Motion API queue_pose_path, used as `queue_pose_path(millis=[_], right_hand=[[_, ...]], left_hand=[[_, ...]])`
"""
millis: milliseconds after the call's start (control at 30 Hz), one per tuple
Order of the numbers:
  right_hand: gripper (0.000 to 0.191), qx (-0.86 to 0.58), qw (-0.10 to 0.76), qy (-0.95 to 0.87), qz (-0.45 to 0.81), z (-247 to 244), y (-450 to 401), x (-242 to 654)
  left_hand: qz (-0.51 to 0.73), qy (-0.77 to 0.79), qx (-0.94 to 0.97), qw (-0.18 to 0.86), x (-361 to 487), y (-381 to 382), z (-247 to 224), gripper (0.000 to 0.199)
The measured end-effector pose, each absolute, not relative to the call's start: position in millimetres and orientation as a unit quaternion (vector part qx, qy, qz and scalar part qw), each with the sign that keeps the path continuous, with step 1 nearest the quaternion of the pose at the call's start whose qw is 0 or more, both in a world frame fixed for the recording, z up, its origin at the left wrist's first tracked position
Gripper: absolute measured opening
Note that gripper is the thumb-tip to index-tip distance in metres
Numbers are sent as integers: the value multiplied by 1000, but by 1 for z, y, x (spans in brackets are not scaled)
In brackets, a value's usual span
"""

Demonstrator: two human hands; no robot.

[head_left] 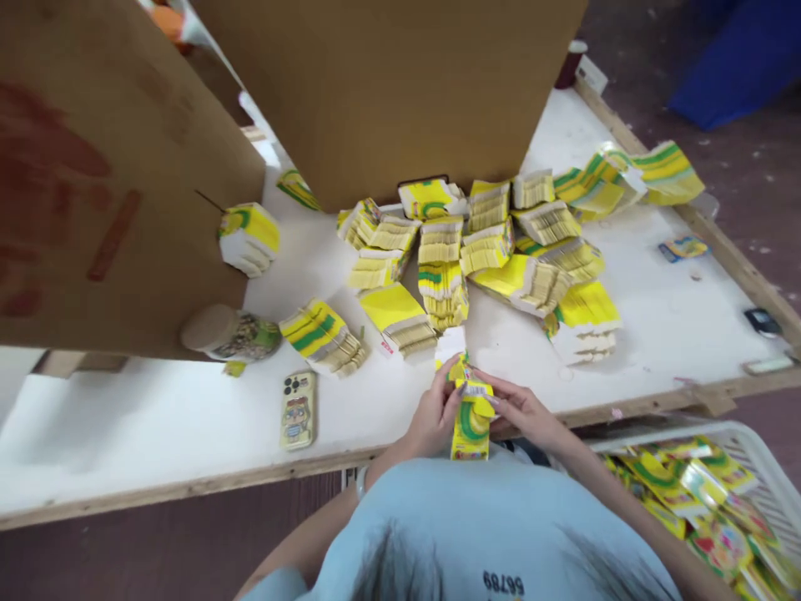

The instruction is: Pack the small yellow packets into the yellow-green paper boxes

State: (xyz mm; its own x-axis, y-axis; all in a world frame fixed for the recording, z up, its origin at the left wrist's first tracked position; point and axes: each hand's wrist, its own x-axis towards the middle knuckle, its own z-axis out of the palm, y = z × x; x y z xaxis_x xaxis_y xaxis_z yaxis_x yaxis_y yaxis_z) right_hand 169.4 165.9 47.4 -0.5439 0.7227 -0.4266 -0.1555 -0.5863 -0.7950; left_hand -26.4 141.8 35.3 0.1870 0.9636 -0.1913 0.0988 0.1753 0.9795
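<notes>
Close to my body, at the table's near edge, I hold a yellow and green printed carton (471, 430) with a white flap pointing away from me. My left hand (436, 411) grips its left side, thumb on the front near a barcode panel. On the other side my right hand (522, 411) pinches the carton's right edge by a folded yellow flap. Just beyond my hands lie bundles of flat, folded cartons, among them a yellow stack (397, 313) and a green-striped stack (442, 292).
Large cardboard boxes (400, 92) stand at the back and left. A phone (299, 411) and a jar (234, 334) lie to the left. At lower right, a white basket (738, 430) holds yellow packages. A blue-labelled item (684, 248) sits near the table's right edge.
</notes>
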Motion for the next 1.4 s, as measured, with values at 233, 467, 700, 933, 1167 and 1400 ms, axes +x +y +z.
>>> queue_pose_path(millis=[233, 467, 700, 933, 1167, 1400], right_hand=[[48, -428, 319, -313, 786, 28, 156, 164], [52, -424, 288, -333, 791, 44, 170, 168], [54, -408, 229, -341, 815, 54, 180, 174], [66, -418, 237, -335, 811, 39, 173, 172], [57, -469, 288, -348, 759, 21, 162, 161], [50, -537, 393, -314, 678, -28, 183, 168]], left_hand=[[359, 523, 568, 524, -23, 145, 32, 56], [365, 498, 557, 555, -28, 150, 39, 45], [402, 477, 537, 568, -27, 143, 37, 44], [412, 506, 519, 552, -24, 142, 33, 42], [377, 517, 544, 543, -25, 145, 23, 50], [225, 714, 551, 369, -50, 157, 10, 36]])
